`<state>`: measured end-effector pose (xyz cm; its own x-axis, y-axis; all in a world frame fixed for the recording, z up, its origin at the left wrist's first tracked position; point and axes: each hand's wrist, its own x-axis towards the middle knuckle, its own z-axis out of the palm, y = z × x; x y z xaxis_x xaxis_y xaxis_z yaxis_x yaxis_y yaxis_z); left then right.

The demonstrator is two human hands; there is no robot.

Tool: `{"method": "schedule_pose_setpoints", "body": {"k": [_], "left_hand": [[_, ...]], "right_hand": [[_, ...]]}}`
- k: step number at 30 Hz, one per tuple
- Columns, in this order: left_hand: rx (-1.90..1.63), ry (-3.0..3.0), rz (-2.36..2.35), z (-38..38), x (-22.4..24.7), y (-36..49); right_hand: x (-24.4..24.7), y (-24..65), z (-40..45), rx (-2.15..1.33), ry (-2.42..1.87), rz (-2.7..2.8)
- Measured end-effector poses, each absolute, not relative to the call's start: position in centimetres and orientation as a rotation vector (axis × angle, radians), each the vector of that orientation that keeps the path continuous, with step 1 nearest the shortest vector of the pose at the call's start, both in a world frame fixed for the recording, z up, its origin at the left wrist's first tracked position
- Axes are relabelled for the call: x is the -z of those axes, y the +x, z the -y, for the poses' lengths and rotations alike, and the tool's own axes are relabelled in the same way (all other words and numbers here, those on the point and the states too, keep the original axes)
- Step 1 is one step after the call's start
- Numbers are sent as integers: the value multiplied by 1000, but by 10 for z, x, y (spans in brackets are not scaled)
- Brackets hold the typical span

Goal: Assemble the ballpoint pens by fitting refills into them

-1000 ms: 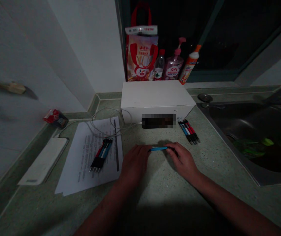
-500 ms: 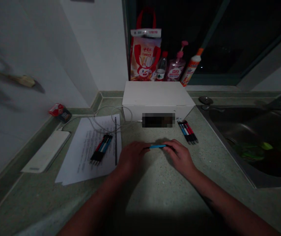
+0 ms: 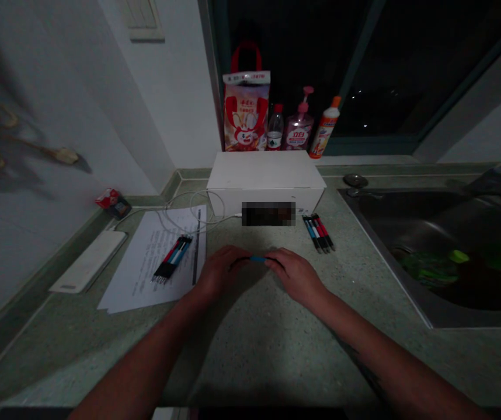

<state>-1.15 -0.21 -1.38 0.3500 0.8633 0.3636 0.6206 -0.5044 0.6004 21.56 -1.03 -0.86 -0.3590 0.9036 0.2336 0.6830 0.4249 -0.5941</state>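
A blue pen with black ends (image 3: 257, 258) is held level above the counter, its blue middle showing between my hands. My left hand (image 3: 221, 269) is closed on its left end, and my right hand (image 3: 296, 273) pinches the right end. To the left, a bundle of pens (image 3: 172, 259) in red, white, blue and black lies on printed sheets (image 3: 134, 280). Another row of several pens (image 3: 318, 233) rests on the counter to the right, in front of the white box (image 3: 268, 172).
A white power bank (image 3: 88, 262) with a looped cable lies at the left, near a small red packet (image 3: 112, 201). Bottles and a red bag (image 3: 247, 116) stand behind the box. A metal sink (image 3: 430, 318) is at the right.
The camera view has shifted, so the counter objects appear moved slightly left. Both hands still hold the blue pen, and more of its black left end shows.
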Motion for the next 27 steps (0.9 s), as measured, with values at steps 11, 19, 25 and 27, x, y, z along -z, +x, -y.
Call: {"method": "schedule_pose_setpoints", "body": {"k": [11,19,25,27], "left_hand": [[-907,2502,-1137,6,16,-14],[-866,2549,-1132,7,16,-15],[-844,2591,-1122,8,12,-13],[-828,2598,-1128,8,12,-13]], "right_hand": [[23,213,27,-571,-1302,2114],[23,216,24,-499,-1258,2113],[24,214,23,-483,-1296,2192],[25,213,22,-481,-1296,2197]]}}
